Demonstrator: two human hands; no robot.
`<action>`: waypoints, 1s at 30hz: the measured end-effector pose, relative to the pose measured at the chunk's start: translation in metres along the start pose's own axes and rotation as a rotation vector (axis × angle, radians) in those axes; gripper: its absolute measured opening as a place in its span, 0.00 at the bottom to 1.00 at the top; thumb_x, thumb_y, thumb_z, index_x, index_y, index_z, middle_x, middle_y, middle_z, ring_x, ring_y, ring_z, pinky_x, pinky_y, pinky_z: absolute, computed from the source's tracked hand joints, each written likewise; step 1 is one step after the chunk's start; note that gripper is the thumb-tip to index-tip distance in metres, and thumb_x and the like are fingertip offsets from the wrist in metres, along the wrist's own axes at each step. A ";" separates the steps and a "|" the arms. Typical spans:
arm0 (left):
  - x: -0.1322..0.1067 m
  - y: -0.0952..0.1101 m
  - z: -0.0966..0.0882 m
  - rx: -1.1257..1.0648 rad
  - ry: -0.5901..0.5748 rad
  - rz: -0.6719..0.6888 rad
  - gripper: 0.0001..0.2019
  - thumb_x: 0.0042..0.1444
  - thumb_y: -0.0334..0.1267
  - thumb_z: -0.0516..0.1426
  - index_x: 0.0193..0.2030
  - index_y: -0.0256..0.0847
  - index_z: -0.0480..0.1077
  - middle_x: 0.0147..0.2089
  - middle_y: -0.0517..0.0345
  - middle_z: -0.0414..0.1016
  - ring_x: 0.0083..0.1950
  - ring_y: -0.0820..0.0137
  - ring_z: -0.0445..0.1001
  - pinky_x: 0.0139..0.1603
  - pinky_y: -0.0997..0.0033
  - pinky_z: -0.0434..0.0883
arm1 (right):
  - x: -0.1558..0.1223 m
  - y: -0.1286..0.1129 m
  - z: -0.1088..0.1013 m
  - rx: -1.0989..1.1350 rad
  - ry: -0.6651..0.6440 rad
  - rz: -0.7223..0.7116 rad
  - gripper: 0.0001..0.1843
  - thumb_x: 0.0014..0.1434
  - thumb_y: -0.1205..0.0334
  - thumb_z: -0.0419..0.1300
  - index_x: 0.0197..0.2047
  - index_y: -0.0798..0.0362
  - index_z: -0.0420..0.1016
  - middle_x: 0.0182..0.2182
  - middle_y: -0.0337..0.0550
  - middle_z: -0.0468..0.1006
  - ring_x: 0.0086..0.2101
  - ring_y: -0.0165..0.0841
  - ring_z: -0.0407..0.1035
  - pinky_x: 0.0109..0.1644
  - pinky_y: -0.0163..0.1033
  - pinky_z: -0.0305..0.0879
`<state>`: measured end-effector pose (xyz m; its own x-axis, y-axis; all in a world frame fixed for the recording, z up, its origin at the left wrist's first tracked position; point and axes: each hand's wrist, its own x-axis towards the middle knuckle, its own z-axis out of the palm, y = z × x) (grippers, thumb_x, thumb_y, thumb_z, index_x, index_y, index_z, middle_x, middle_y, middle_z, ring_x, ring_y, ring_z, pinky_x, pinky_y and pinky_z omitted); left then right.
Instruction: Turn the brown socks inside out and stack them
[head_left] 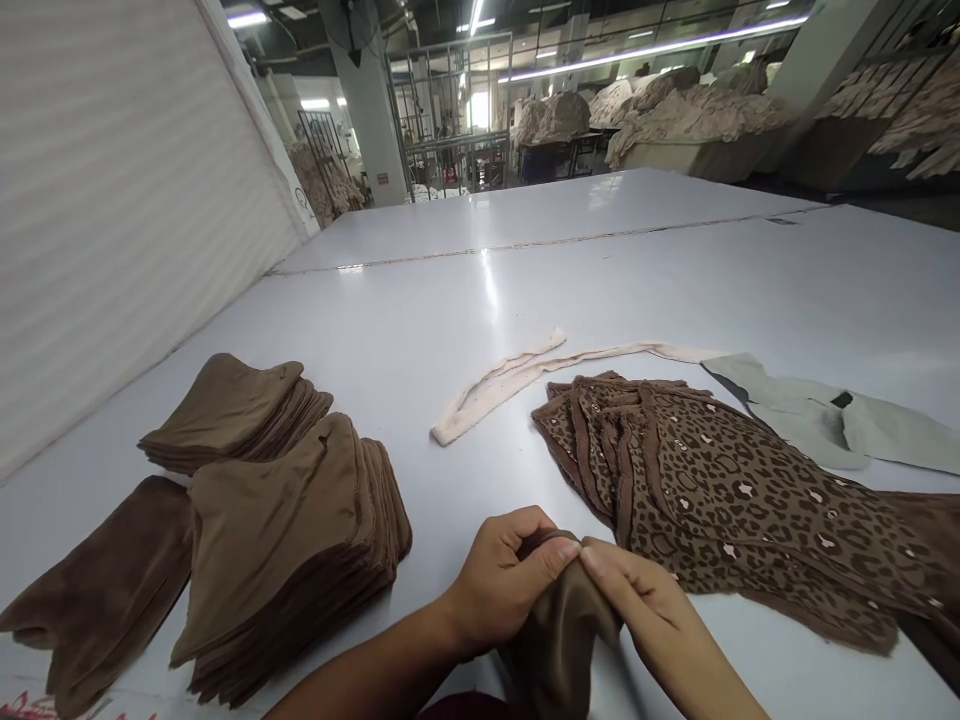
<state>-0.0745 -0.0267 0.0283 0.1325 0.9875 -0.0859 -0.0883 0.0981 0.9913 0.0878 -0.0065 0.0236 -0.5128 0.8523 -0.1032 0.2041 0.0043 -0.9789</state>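
My left hand point(501, 578) and my right hand point(643, 598) meet at the near edge of the white table point(525, 280). Both pinch the top of one plain brown fabric piece point(564, 630), which hangs down between them. Right beside my right hand lies a fanned stack of leopard-print pieces point(720, 490). To the left of my left hand stand two stacks of plain brown pieces, one nearer point(292, 540) and one farther back point(236, 410).
A darker brown piece point(97, 590) lies at the far left. A cream strip point(517, 375) and grey-green pieces point(825, 420) lie beyond the leopard stack. A white shutter wall point(112, 200) runs along the left. Heaps of beige fabric point(690, 110) fill the background.
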 end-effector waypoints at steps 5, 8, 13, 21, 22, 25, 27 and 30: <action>-0.002 0.003 -0.004 0.036 -0.136 0.060 0.10 0.56 0.43 0.55 0.36 0.37 0.64 0.27 0.63 0.60 0.27 0.76 0.56 0.29 0.77 0.57 | -0.005 -0.002 0.003 0.003 0.056 -0.071 0.12 0.61 0.53 0.52 0.30 0.50 0.64 0.27 0.37 0.63 0.30 0.32 0.60 0.32 0.33 0.60; -0.003 0.002 -0.004 0.021 -0.129 0.062 0.11 0.55 0.43 0.56 0.35 0.37 0.65 0.28 0.62 0.62 0.28 0.76 0.57 0.30 0.77 0.58 | -0.009 0.001 0.004 -0.020 0.098 -0.104 0.09 0.61 0.54 0.53 0.32 0.49 0.65 0.29 0.38 0.65 0.32 0.33 0.62 0.33 0.33 0.62; -0.001 -0.006 0.001 -0.054 -0.058 0.005 0.17 0.54 0.50 0.56 0.26 0.36 0.63 0.22 0.64 0.56 0.24 0.78 0.53 0.25 0.77 0.54 | -0.012 0.004 0.011 -0.034 0.101 -0.169 0.16 0.63 0.54 0.50 0.25 0.50 0.64 0.24 0.37 0.60 0.28 0.31 0.59 0.33 0.34 0.60; -0.003 0.003 -0.005 0.048 -0.116 0.033 0.15 0.54 0.48 0.56 0.36 0.37 0.67 0.28 0.61 0.63 0.28 0.75 0.58 0.30 0.76 0.59 | -0.010 0.001 0.005 0.006 0.045 -0.053 0.15 0.60 0.47 0.51 0.31 0.49 0.63 0.25 0.35 0.62 0.27 0.31 0.59 0.30 0.33 0.59; -0.002 0.002 -0.005 0.048 -0.102 0.018 0.15 0.53 0.49 0.57 0.33 0.36 0.66 0.26 0.62 0.62 0.27 0.76 0.57 0.29 0.76 0.58 | -0.010 0.001 0.005 -0.031 0.019 -0.053 0.16 0.61 0.48 0.50 0.28 0.50 0.63 0.24 0.35 0.61 0.26 0.31 0.58 0.30 0.33 0.58; 0.002 -0.006 -0.004 -0.028 -0.048 -0.029 0.21 0.53 0.54 0.55 0.22 0.37 0.60 0.20 0.65 0.54 0.23 0.78 0.51 0.23 0.77 0.52 | -0.010 0.001 0.009 -0.080 -0.052 -0.062 0.14 0.62 0.51 0.50 0.29 0.50 0.63 0.25 0.36 0.64 0.27 0.31 0.60 0.32 0.34 0.59; 0.004 -0.007 -0.003 -0.090 -0.031 -0.053 0.24 0.53 0.55 0.55 0.20 0.37 0.58 0.19 0.66 0.52 0.22 0.79 0.50 0.23 0.77 0.51 | -0.010 0.002 0.013 -0.005 -0.024 -0.053 0.12 0.61 0.51 0.52 0.33 0.50 0.66 0.27 0.37 0.65 0.29 0.32 0.62 0.34 0.35 0.60; 0.004 -0.001 -0.005 -0.142 -0.119 -0.095 0.20 0.51 0.53 0.58 0.27 0.35 0.65 0.24 0.63 0.59 0.26 0.78 0.55 0.27 0.78 0.55 | -0.010 0.003 0.014 0.136 0.128 -0.030 0.16 0.59 0.48 0.53 0.28 0.51 0.67 0.25 0.37 0.65 0.28 0.32 0.61 0.32 0.34 0.60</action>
<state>-0.0792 -0.0226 0.0262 0.2621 0.9521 -0.1573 -0.2069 0.2147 0.9545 0.0817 -0.0225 0.0187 -0.4044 0.9127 -0.0592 0.0711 -0.0331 -0.9969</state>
